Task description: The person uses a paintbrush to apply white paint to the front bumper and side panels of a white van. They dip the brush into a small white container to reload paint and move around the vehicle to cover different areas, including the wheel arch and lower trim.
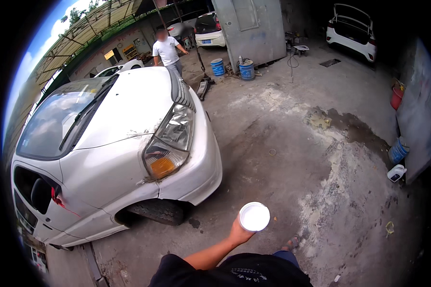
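My left hand is closed around the side of a round white tub, held out in front of my body. Its round face is bright white; whether that is a lid or white contents I cannot tell. To the left of the tub stands a white car, its front corner nearest to my hand. The headlight has an orange lamp below it, and scuffs mark the paint around it. My right hand is out of the picture.
A person in a white shirt stands beyond the hood. Blue buckets sit by a grey metal panel. Another white car has its rear lid raised. At right are a red bucket and a white jug. Pale residue marks the concrete floor.
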Demonstrator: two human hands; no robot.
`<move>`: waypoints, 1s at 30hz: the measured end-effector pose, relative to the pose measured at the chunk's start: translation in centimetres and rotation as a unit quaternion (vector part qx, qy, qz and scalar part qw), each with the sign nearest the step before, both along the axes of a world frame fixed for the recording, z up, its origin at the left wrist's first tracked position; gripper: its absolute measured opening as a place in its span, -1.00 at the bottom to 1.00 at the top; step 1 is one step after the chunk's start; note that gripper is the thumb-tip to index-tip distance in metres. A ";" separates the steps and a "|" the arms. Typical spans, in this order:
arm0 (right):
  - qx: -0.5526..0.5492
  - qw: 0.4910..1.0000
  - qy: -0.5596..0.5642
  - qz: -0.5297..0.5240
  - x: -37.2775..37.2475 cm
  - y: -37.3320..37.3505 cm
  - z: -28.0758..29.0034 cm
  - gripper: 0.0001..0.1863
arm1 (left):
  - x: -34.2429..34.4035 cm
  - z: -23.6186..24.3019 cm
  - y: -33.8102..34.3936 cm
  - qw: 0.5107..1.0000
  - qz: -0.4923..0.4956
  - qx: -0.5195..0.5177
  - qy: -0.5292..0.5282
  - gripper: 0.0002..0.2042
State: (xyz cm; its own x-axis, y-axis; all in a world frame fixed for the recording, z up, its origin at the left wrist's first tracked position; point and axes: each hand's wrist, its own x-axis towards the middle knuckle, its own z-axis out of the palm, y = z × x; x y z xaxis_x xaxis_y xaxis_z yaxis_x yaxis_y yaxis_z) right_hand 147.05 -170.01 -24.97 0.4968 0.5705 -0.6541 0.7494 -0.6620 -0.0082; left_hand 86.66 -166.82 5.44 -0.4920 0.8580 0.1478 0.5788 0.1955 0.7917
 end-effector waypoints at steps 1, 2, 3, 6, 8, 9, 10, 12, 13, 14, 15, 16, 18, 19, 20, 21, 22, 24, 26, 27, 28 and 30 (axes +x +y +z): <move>0.008 1.000 -0.005 -0.008 3.3 -0.7 -2.4 -0.87 | 1.0 0.6 2.9 1.000 -0.012 0.018 0.002 -0.38; 0.034 0.999 -0.030 0.011 8.3 -0.3 -3.5 -0.87 | 2.2 0.1 5.2 0.999 -0.016 0.014 -0.042 -0.42; 0.071 0.995 -0.060 0.047 12.0 0.5 -5.3 -0.87 | 3.1 -0.2 8.0 0.996 -0.027 0.002 -0.087 -0.46; 0.192 0.981 -0.014 -0.035 5.7 12.2 -0.8 -0.76 | 6.0 1.4 13.6 0.994 -0.011 0.015 -0.104 -0.51; 0.187 0.980 -0.039 -0.053 2.6 19.6 4.0 -0.76 | 7.0 1.2 17.7 0.996 -0.010 0.031 -0.087 -0.54; 0.185 0.979 -0.014 -0.080 0.9 23.1 7.1 -0.74 | 7.3 1.1 20.1 0.997 -0.014 0.030 -0.070 -0.57; 0.201 0.976 -0.011 -0.086 0.3 25.6 8.4 -0.73 | 7.3 0.0 22.4 0.993 -0.014 0.006 -0.120 -0.57; 0.213 0.970 -0.010 -0.115 1.5 28.3 8.2 -0.72 | 9.0 1.1 28.7 0.994 -0.054 0.044 -0.088 -0.57; 0.206 0.969 -0.006 -0.139 1.8 29.7 7.3 -0.71 | 9.1 1.0 31.3 0.993 -0.067 0.051 -0.087 -0.57; 0.199 0.967 0.001 -0.160 1.7 31.5 6.4 -0.71 | 9.2 1.0 33.8 0.992 -0.068 0.036 -0.095 -0.57; 0.192 0.970 -0.013 -0.152 2.0 32.6 5.1 -0.71 | 8.8 0.5 36.3 0.991 -0.073 0.039 -0.104 -0.55; 0.185 0.972 -0.027 -0.144 2.3 33.0 4.2 -0.71 | 8.3 -0.1 38.8 0.990 -0.079 0.042 -0.113 -0.54; 0.157 0.973 -0.046 -0.161 4.1 33.2 1.9 -0.71 | 7.2 -1.8 44.3 0.986 -0.098 0.044 -0.131 -0.52; 0.127 0.970 -0.032 -0.204 3.7 34.3 1.7 -0.72 | 6.4 -2.8 46.7 0.985 -0.099 0.050 -0.130 -0.52; 0.106 0.959 -0.006 -0.263 2.9 35.7 2.2 -0.73 | 5.7 -3.6 49.1 0.985 -0.102 0.055 -0.128 -0.52; 0.085 0.935 0.009 -0.343 2.0 37.2 2.9 -0.73 | 4.9 -4.0 51.9 0.984 -0.110 0.061 -0.129 -0.51; 0.075 0.903 0.017 -0.422 1.0 38.6 3.5 -0.74 | 4.2 -4.1 54.6 0.983 -0.113 0.053 -0.134 -0.52; 0.070 0.867 0.014 -0.493 0.0 41.3 5.5 -0.75 | 3.6 -3.8 60.5 0.979 -0.128 0.041 -0.151 -0.52; 0.042 0.915 0.015 -0.400 2.0 42.7 5.0 -0.77 | 3.2 -3.5 66.4 0.978 -0.149 0.041 -0.139 -0.54; 0.023 0.936 0.024 -0.351 1.5 44.1 5.0 -0.77 | 3.0 -3.4 69.1 0.979 -0.159 0.041 -0.124 -0.55; 0.048 0.920 0.018 -0.390 1.3 46.0 4.9 -0.76 | 3.1 -3.5 71.9 0.978 -0.162 0.045 -0.123 -0.55; 0.091 0.885 0.019 -0.456 -1.8 53.4 7.5 -0.75 | 2.7 -3.5 76.5 0.980 -0.165 0.032 -0.109 -0.55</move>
